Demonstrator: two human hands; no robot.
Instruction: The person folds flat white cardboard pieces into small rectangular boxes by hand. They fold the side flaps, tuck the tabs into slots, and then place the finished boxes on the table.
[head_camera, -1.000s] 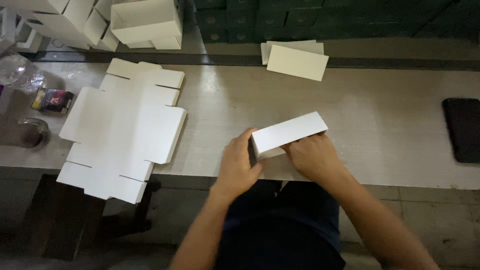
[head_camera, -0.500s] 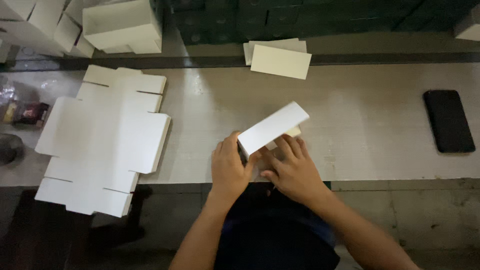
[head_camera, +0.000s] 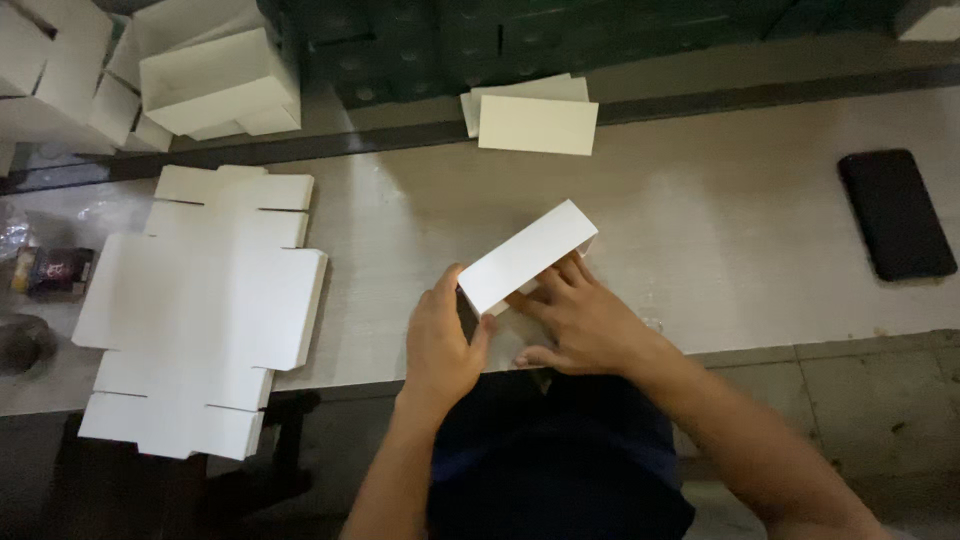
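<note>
— Head view: white box (head_camera: 527, 256) now tilted, far end swung right, unlike a second ago?
— Yes. Near the worktop (head_camera: 720, 230) front edge; left hand (head_camera: 446, 345) clasping its near-left end, right hand (head_camera: 585, 325) spread flat, fingers tucked under. Folding ongoing, probably.

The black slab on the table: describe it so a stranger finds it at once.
Start at the long pale table and follow it to its far right end. There a flat black phone-like slab lies alone, well clear of both hands. It is the only dark thing there; everything else nearby is white cardboard.
</note>
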